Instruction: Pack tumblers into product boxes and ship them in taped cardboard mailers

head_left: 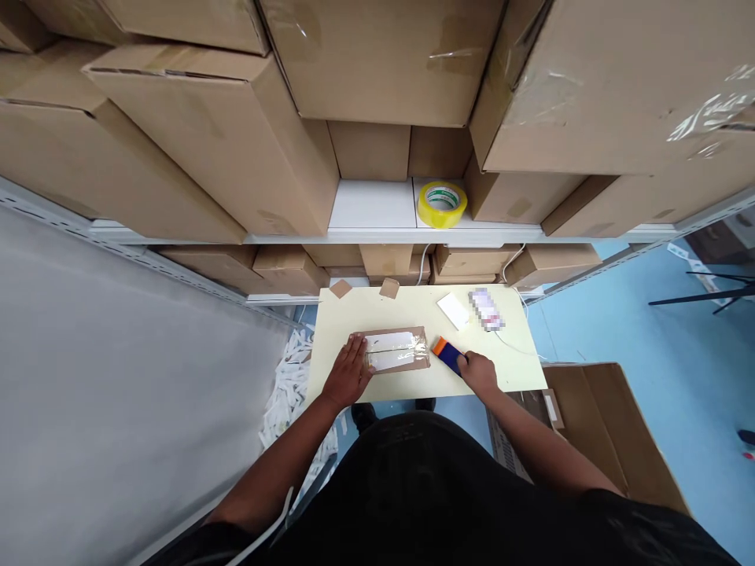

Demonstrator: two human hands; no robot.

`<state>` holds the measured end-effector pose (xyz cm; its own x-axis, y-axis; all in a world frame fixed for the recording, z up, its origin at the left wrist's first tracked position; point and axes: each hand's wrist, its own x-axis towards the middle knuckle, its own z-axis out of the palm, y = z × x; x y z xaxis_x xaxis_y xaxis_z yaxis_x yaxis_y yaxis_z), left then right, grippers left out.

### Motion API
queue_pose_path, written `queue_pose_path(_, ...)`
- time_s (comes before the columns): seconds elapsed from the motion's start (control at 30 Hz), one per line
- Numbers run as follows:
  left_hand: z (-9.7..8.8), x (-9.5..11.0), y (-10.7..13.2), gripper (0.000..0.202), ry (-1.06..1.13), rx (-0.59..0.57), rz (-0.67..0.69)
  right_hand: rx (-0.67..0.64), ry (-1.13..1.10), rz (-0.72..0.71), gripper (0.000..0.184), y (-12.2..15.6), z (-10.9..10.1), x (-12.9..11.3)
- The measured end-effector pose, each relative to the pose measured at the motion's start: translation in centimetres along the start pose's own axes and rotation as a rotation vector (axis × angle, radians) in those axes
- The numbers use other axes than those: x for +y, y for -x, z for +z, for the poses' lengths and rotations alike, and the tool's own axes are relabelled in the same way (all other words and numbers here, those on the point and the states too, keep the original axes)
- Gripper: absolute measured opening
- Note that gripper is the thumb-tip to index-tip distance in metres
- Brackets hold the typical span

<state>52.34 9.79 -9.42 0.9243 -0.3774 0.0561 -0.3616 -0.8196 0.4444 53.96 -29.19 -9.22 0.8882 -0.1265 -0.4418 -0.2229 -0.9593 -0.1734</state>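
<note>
A flat brown cardboard parcel (396, 349) with a white label under clear tape lies on the small pale yellow table (354, 314). My left hand (348, 373) rests flat on the parcel's left end, fingers stretched out. My right hand (479, 372) is closed round the near end of an orange and dark blue tool (447, 353) that lies just right of the parcel. A white card (452, 310) and a small blurred packet (486, 308) lie further back on the table.
A roll of yellow tape (442, 203) sits on the white shelf (377, 212) among large cardboard boxes (224, 149). An open carton (595, 424) stands on the blue floor at right. White paper strips (289, 385) litter the floor at left.
</note>
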Motion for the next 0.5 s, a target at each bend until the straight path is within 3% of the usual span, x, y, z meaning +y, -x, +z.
queue_pose_path(0.1, 0.0, 0.1, -0.3, 0.065, 0.17, 0.045, -0.072, 0.141, 0.11, -0.104, 0.039, 1.0, 2.1, 0.7)
queue_pose_path(0.3, -0.1, 1.0, -1.8, 0.072, 0.399, 0.224, -0.303, 0.19, 0.146, -0.09, 0.042, 0.0, 3.1, 0.2)
queue_pose_path(0.4, 0.0, 0.2, -2.4, 0.074, 0.564, 0.308, -0.476, 0.25, -0.02, -0.139, 0.05, 0.0, 2.4, -0.9)
queue_pose_path(0.5, 0.1, -0.9, -2.2, 0.065, 0.749, 0.198, -0.724, 0.157, -0.388, -0.204, 0.059, 0.5, 1.9, -2.9)
